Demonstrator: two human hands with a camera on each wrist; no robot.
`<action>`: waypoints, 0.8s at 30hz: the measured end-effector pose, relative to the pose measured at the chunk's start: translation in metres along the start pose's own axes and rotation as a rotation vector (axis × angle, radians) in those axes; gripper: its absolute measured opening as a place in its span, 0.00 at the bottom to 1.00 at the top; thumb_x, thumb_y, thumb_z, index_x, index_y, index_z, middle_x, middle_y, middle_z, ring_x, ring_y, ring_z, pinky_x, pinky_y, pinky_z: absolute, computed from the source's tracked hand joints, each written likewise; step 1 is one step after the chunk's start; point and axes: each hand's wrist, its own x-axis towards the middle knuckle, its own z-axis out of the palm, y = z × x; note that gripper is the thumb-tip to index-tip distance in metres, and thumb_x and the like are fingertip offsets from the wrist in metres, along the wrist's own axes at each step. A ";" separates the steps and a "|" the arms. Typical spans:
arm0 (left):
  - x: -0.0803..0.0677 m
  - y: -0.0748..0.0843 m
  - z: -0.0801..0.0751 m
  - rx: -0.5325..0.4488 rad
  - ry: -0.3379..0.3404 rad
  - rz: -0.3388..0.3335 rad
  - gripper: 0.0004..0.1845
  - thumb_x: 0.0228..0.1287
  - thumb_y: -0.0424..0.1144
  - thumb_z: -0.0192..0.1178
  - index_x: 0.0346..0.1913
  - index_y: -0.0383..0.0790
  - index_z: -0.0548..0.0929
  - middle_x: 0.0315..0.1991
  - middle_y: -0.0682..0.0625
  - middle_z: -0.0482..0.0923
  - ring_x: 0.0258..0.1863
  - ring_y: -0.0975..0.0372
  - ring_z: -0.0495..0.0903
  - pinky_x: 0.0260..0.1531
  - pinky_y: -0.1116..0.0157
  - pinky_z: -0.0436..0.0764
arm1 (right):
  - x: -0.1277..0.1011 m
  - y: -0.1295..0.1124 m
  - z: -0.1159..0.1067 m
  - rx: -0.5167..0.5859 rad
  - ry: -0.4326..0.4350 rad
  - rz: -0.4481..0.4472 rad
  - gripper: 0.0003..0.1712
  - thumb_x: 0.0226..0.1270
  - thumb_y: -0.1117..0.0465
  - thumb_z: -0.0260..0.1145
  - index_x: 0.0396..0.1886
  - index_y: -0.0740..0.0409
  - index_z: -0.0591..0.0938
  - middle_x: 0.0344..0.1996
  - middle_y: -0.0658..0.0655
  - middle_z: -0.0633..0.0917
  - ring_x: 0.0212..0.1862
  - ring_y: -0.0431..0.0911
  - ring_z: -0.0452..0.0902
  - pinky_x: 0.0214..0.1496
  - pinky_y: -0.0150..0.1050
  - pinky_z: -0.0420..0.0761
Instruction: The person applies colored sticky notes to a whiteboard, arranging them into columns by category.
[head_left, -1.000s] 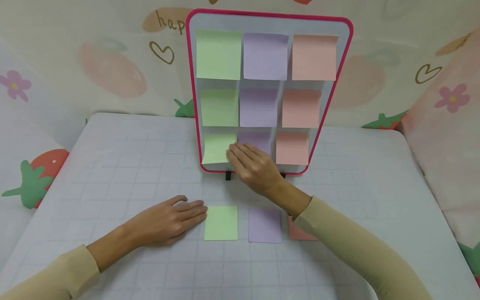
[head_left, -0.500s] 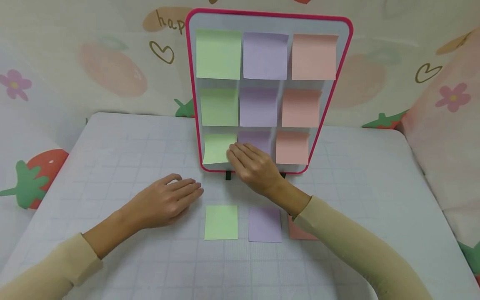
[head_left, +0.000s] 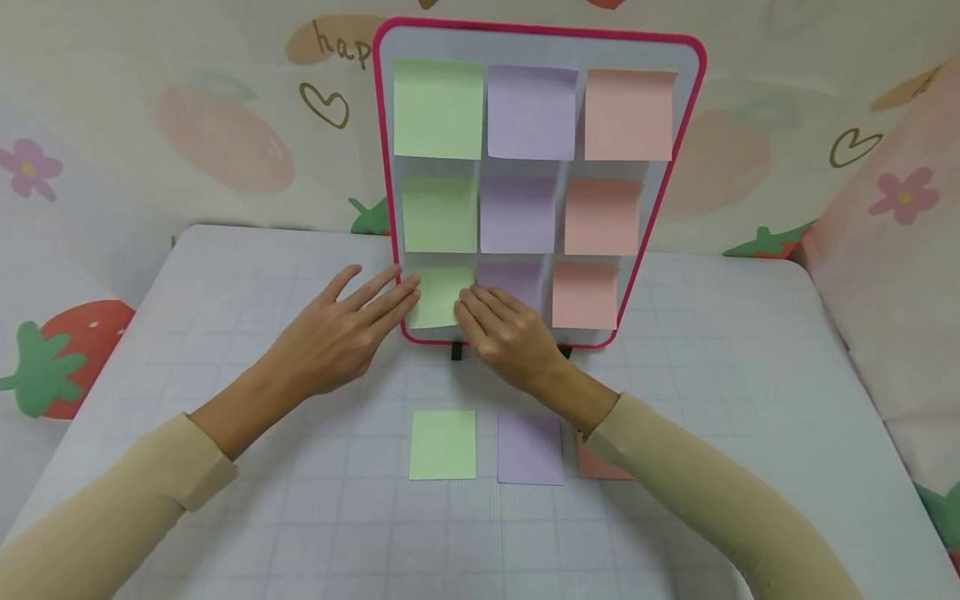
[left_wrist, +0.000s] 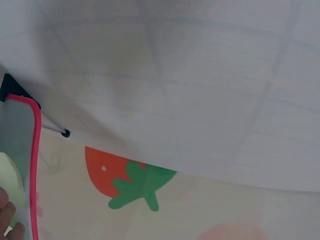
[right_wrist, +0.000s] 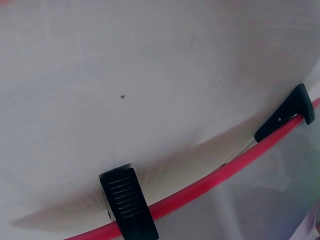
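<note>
R wrist view: board's black foot clips point(right_wrist: 127, 207); head view hides them.
Bottom green note point(head_left: 438, 297) lies between both hands: left hand point(head_left: 341, 333) fingers straight, spread; right hand point(head_left: 506, 333) fingertips on its R edge.

Two bare hands, no rings/watch; long snug beige sleeves point(head_left: 720, 500) to wrists, both arms.

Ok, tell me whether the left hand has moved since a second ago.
Yes. The left hand has moved away from the green note on the table, up to the board's pink edge, fingers reaching the bottom green note.
</note>
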 end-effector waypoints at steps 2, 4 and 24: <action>0.002 -0.001 0.002 0.009 -0.017 -0.015 0.37 0.56 0.35 0.67 0.71 0.34 0.70 0.72 0.44 0.66 0.74 0.51 0.61 0.68 0.46 0.63 | 0.000 0.000 0.001 -0.005 0.002 -0.002 0.07 0.58 0.72 0.72 0.38 0.67 0.86 0.39 0.60 0.89 0.44 0.51 0.87 0.50 0.40 0.83; 0.003 -0.002 0.004 0.017 -0.024 -0.029 0.37 0.57 0.36 0.66 0.71 0.34 0.70 0.73 0.44 0.66 0.74 0.51 0.60 0.68 0.46 0.62 | -0.001 0.000 0.001 -0.009 0.001 -0.006 0.07 0.59 0.72 0.72 0.37 0.66 0.86 0.39 0.60 0.89 0.44 0.51 0.86 0.50 0.40 0.83; 0.004 -0.001 0.010 0.063 -0.064 -0.056 0.37 0.59 0.38 0.66 0.72 0.35 0.68 0.74 0.45 0.64 0.75 0.52 0.58 0.68 0.46 0.63 | 0.012 0.002 0.005 0.069 -0.300 -0.162 0.32 0.68 0.51 0.64 0.63 0.70 0.77 0.63 0.65 0.78 0.68 0.56 0.71 0.74 0.47 0.61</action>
